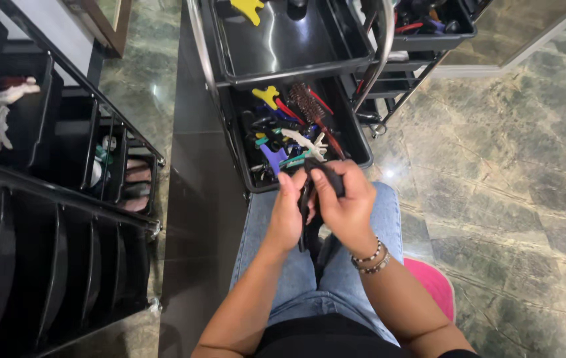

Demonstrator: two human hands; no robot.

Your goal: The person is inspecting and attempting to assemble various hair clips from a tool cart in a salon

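Both of my hands meet over my lap and grip one black hair tool (310, 199), probably a brush or comb; its exact shape is hidden by my fingers. My left hand (287, 212) pinches its lower part. My right hand (344, 202), with beaded bracelets on the wrist, wraps over its upper end. Just beyond my hands sits a black trolley tray (360, 147) filled with several coloured hair clips (271, 97), combs and a round brush (307, 103).
An upper trolley tray (283, 53) holds one yellow clip (248, 8). A second black trolley (51, 185) with drawers stands at the left. My knees in blue jeans (382, 212) rest on a pink seat (434, 284). Green marble floor (515, 172) spreads to the right.
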